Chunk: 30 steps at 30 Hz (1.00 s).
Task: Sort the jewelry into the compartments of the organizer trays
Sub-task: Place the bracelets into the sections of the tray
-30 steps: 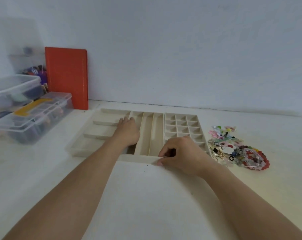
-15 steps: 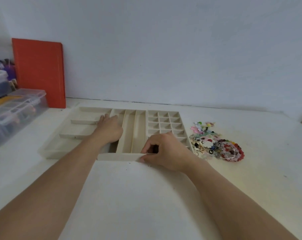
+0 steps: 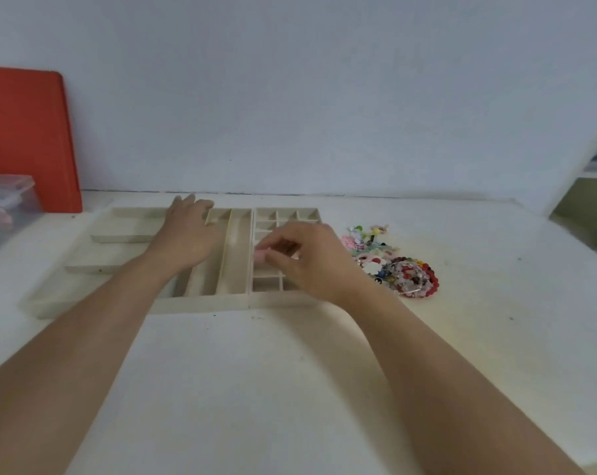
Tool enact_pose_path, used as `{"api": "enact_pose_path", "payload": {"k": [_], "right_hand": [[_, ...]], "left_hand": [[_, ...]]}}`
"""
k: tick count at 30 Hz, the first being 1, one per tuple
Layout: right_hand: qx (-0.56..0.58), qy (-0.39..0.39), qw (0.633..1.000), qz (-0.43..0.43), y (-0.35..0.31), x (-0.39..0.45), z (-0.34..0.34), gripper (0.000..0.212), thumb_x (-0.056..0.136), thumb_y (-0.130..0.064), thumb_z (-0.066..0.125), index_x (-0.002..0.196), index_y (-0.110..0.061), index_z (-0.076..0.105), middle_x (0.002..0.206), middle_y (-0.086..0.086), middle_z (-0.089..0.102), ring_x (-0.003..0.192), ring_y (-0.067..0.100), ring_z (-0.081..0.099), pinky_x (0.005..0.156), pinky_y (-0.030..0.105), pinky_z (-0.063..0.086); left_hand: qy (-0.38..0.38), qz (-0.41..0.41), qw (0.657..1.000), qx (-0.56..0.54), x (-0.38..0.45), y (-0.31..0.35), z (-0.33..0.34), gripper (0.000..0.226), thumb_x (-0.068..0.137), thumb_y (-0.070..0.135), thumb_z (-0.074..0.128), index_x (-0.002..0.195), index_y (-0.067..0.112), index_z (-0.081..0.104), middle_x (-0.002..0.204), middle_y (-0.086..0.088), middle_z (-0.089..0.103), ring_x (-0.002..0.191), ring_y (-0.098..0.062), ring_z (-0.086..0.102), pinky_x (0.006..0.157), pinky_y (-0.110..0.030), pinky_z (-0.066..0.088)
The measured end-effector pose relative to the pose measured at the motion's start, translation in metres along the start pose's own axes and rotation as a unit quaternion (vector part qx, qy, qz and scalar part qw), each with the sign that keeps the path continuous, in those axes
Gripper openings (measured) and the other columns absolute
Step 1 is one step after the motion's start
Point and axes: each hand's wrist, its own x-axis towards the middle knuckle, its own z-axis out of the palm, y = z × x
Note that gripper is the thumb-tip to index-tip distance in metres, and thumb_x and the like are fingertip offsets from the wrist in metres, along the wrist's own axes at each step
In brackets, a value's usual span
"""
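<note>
Jewelry (image 3: 391,260): glossy beads heaped right of matte beige organizer trays (image 3: 201,305). Left hand (image 3: 187,236) flat on dividers, right hand (image 3: 302,258) loosely curled, grasp indiscernible, hiding small compartments.

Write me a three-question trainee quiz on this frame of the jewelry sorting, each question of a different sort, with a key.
1. True or false: the jewelry pile lies on the table to the right of the trays.
2. Multiple choice: where is the left hand? A) flat on the tray with long compartments; B) on the red board; C) in the jewelry pile.
3. Fill in: the right hand is over the tray with ___ square compartments.

Key: 1 true. 2 A. 3 small. Whether the right hand pinches anything cannot be told; its fingertips are blurred.
</note>
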Motion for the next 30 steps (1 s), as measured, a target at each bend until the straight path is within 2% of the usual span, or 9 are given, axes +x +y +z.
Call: {"api": "enact_pose_path", "payload": {"k": [3,6,9,12,14,17,21,27,30], "right_hand": [[-0.029,0.055,0.995,0.073,0.017,0.007,-0.050,0.006,0.091,-0.026,0.072,0.091,-0.025,0.078,0.079,-0.010,0.071,0.074,0.009,0.065,0.072,0.027,0.055],[-0.125,0.018,0.982,0.139,0.048,0.000,-0.100,0.007,0.092,-0.030,0.069,0.088,-0.032,0.075,0.077,-0.015,0.067,0.068,0.013,0.067,0.056,0.018,0.049],[-0.194,0.025,0.961,0.197,0.085,-0.019,-0.137,0.009,0.092,-0.030,0.069,0.085,-0.034,0.073,0.081,-0.013,0.067,0.072,0.011,0.065,0.058,0.021,0.044],[-0.152,0.072,0.958,0.232,0.111,-0.042,-0.154,0.006,0.090,-0.027,0.073,0.085,-0.031,0.074,0.080,-0.013,0.068,0.069,0.010,0.063,0.054,0.014,0.042],[-0.123,0.087,0.958,0.245,0.118,-0.054,-0.160,0.007,0.088,-0.026,0.075,0.082,-0.030,0.074,0.077,-0.011,0.069,0.063,0.011,0.061,0.047,0.009,0.039],[-0.125,0.038,0.953,0.273,0.122,-0.060,-0.165,0.005,0.086,-0.032,0.077,0.082,-0.028,0.075,0.078,-0.008,0.070,0.067,0.011,0.062,0.053,0.017,0.041],[-0.151,-0.068,0.933,0.319,0.122,-0.063,-0.166,0.016,0.083,-0.043,0.077,0.092,-0.029,0.077,0.090,-0.006,0.072,0.076,0.010,0.064,0.065,0.025,0.046],[-0.168,-0.088,0.930,0.314,0.110,-0.066,-0.168,0.024,0.084,-0.038,0.076,0.107,-0.031,0.074,0.097,-0.010,0.068,0.078,0.004,0.060,0.061,0.021,0.040],[-0.174,-0.092,0.930,0.311,0.107,-0.066,-0.167,0.025,0.085,-0.031,0.076,0.110,-0.031,0.072,0.100,-0.011,0.068,0.078,0.004,0.059,0.059,0.020,0.039]], "left_hand": [[0.001,0.094,0.995,-0.035,-0.013,0.046,0.017,0.044,0.095,0.025,0.062,0.138,0.022,0.055,0.152,-0.005,0.044,0.147,-0.023,0.030,0.121,-0.043,0.026],[-0.084,0.151,0.984,-0.053,-0.024,0.096,0.034,0.030,0.093,0.033,0.067,0.122,0.035,0.063,0.144,0.007,0.051,0.140,-0.015,0.041,0.115,-0.041,0.034],[-0.155,0.183,0.969,-0.055,-0.035,0.150,0.056,0.025,0.095,0.036,0.066,0.119,0.032,0.068,0.133,0.012,0.055,0.129,-0.010,0.048,0.109,-0.030,0.032],[-0.229,0.205,0.949,-0.062,-0.044,0.187,0.088,0.024,0.095,0.035,0.066,0.117,0.029,0.072,0.126,0.012,0.058,0.118,-0.008,0.054,0.093,-0.023,0.037],[-0.267,0.202,0.941,-0.050,-0.044,0.200,0.109,0.025,0.092,0.037,0.068,0.115,0.031,0.074,0.127,0.008,0.057,0.111,-0.010,0.060,0.089,-0.026,0.047],[-0.269,0.206,0.940,-0.039,-0.044,0.208,0.123,0.023,0.088,0.036,0.072,0.110,0.030,0.075,0.119,-0.001,0.060,0.073,-0.004,0.062,0.061,-0.019,0.050],[-0.253,0.218,0.942,-0.042,-0.044,0.214,0.128,0.012,0.088,0.020,0.069,0.098,0.023,0.076,0.080,0.011,0.059,0.042,0.005,0.052,0.039,-0.008,0.038],[-0.240,0.218,0.945,-0.050,-0.042,0.213,0.129,0.004,0.088,0.016,0.068,0.087,0.018,0.066,0.078,0.014,0.055,0.049,0.007,0.051,0.044,-0.005,0.035],[-0.220,0.221,0.947,-0.071,-0.040,0.212,0.124,0.004,0.091,0.017,0.067,0.088,0.018,0.064,0.098,0.017,0.057,0.077,0.005,0.055,0.058,-0.004,0.038]]}}
